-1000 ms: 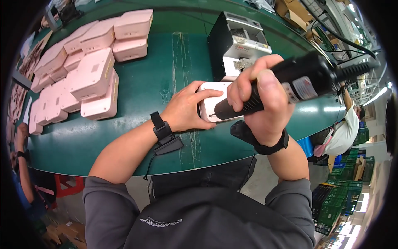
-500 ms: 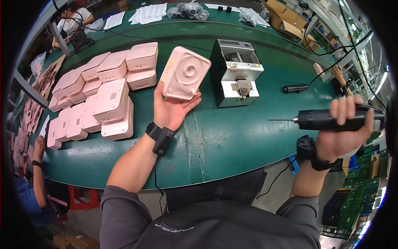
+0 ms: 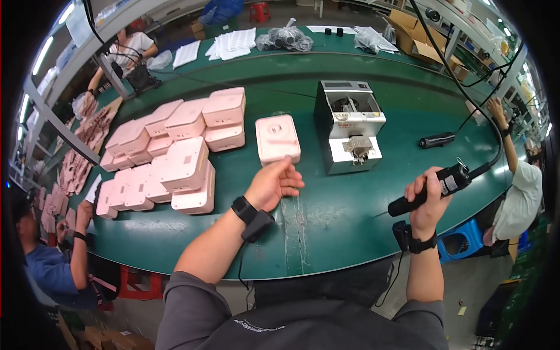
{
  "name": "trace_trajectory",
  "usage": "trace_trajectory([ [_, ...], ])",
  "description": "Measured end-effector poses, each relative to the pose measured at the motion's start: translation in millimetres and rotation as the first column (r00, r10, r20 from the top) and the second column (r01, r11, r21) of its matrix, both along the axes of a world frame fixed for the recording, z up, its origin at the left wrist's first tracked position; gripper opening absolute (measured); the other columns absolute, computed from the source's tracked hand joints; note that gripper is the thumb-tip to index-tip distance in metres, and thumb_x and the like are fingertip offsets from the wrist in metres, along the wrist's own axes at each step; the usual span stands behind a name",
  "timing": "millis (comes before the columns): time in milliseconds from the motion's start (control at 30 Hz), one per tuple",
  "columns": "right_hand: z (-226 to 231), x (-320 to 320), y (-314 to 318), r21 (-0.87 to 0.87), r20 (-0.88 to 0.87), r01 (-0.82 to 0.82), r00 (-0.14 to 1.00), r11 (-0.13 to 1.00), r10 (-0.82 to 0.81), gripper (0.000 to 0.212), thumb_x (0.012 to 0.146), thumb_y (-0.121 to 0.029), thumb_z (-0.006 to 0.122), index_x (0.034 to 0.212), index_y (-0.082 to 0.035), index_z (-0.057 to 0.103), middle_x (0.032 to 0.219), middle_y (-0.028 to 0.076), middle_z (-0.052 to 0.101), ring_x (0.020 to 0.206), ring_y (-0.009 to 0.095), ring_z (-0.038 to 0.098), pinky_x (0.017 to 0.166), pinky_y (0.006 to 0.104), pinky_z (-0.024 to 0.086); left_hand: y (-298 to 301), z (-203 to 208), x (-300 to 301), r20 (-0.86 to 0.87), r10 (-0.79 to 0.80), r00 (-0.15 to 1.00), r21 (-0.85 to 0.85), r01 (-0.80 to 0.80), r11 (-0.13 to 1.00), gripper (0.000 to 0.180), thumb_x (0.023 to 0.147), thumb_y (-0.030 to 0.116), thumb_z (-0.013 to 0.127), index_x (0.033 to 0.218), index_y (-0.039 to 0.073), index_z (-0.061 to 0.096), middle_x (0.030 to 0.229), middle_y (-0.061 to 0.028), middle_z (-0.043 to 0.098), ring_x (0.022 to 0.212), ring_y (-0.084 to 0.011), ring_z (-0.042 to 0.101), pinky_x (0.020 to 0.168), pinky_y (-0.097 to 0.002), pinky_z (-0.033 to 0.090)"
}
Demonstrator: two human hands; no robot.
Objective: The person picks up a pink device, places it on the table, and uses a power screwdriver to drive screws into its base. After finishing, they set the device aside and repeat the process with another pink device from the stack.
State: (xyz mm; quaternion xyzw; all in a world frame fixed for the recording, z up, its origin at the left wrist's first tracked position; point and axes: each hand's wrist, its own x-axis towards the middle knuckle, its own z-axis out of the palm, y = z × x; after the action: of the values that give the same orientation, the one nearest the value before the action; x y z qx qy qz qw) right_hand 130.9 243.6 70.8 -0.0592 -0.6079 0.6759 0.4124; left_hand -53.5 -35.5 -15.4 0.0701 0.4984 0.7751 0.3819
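A pink plastic housing (image 3: pixel 277 139) lies on the green table in front of me, its face with a round recess upward. At its near edge is my left hand (image 3: pixel 273 185), palm partly up and fingers loosely apart; a fingertip seems to touch the edge. On the right, my right hand (image 3: pixel 429 201) is wrapped round a black electric screwdriver (image 3: pixel 408 201), its thin bit pointing left and slightly down. A cable runs up from the tool's rear end. Right of the housing stands a black and silver screw feeder (image 3: pixel 352 128).
Stacked pink housings (image 3: pixel 189 169) fill the table's left side. A second black electric screwdriver (image 3: pixel 436 140) lies at the right. Co-workers sit left, far left and right. White trays (image 3: pixel 233 44), bagged parts (image 3: pixel 284 38) and an open carton (image 3: pixel 414 35) line the far bench.
The pink housing went from my raised left hand down onto the table. My left hand has loosened. My right hand swung the screwdriver left and lower, tilting its bit downward.
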Motion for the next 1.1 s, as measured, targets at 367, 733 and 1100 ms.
trace_trajectory([
  [367,-12,19,6,-0.147,-0.097,0.071,0.992,0.987,-0.085,0.015,0.095,-0.016,0.056,0.097,-0.003,0.050,0.065,0.006,0.050,0.048,0.015,0.048,0.050,0.0307,0.044,11,25,19,-0.667,-0.403,0.627,-0.686,-0.305,0.661,0.033,0.098,0.034,0.063,0.102,0.001,0.060,0.093,-0.0114,0.070,0.079,-0.0258,0.069,0.065,-0.0350,0.055],
  [733,-12,16,-1,-0.043,-0.081,0.000,0.997,0.999,-0.004,0.013,0.095,-0.011,0.055,0.101,-0.002,0.048,0.066,0.006,0.050,0.049,0.014,0.047,0.050,0.0298,0.044,12,5,0,-0.770,-0.636,0.054,-0.480,-0.706,0.520,0.055,0.091,0.037,0.069,0.132,0.004,0.058,0.141,-0.0232,0.052,0.128,-0.0383,0.052,0.106,-0.0424,0.044],
  [1100,-12,7,9,-0.088,-0.114,-0.045,0.993,0.995,0.035,0.011,0.097,-0.011,0.055,0.100,-0.002,0.051,0.067,0.005,0.049,0.050,0.013,0.046,0.049,0.0280,0.042,-101,87,53,-0.901,-0.433,-0.032,-0.001,-0.997,0.076,0.065,0.073,0.038,0.085,0.125,0.005,0.064,0.136,-0.0249,0.052,0.126,-0.0423,0.049,0.104,-0.0499,0.043],
])
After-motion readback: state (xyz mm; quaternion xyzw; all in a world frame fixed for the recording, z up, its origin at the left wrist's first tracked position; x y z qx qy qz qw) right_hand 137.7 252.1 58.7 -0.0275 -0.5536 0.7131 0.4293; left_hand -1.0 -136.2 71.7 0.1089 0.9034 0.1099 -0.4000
